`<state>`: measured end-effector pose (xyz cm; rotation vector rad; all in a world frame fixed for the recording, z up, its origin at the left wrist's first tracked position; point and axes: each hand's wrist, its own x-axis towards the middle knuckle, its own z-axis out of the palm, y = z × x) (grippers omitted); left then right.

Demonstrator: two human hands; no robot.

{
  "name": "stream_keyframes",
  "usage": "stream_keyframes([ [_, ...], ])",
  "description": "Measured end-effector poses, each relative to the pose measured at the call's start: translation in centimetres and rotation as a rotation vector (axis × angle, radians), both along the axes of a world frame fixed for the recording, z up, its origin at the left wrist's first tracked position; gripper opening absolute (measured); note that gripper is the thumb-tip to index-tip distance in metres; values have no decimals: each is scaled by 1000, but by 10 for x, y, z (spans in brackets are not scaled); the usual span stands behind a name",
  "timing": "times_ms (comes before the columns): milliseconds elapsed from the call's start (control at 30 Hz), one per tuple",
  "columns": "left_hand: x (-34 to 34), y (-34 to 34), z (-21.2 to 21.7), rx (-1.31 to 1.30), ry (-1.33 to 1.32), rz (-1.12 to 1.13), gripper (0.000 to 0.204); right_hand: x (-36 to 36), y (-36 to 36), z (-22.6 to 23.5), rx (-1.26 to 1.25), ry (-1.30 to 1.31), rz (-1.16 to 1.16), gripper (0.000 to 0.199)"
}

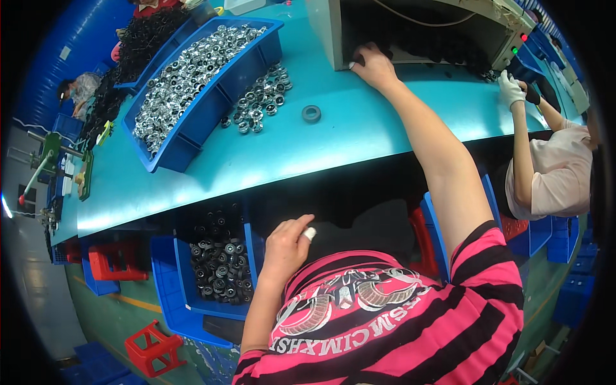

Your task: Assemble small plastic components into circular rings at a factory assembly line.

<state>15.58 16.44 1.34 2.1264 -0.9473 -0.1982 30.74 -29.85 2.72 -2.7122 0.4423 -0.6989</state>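
My right hand (374,66) reaches across the teal table to the mouth of an open-fronted metal box (417,35). Its fingers are bent and apart, a white cover on one tip, and nothing shows between them; the dark interior blurs what lies just beyond. Inside the box are many black parts (452,48). My left hand (289,247) hangs in front of my shirt, below the table edge. Its fingers are loosely stretched, with a white cover on the thumb, and I see nothing in it. A single grey ring (311,114) lies on the table between the box and some shiny parts.
A blue bin (183,144) of silvery round parts stands on the table at left, with loose silvery parts (263,96) beside it. Below the edge sits a blue crate (186,282) of black wheels. At right a co-worker's gloved hand (511,90) is near the box.
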Motion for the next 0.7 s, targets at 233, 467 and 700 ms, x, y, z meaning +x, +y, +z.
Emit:
stream_keyframes([
  [233,-5,-17,0,-34,41,-59,30,-18,19,20,83,-214,93,37],
  [467,-3,-16,2,-59,43,-66,28,-43,134,22,-65,98,509,47],
  [700,24,-11,-11,-614,704,71,45,-107,208,55,425,-27,816,40],
])
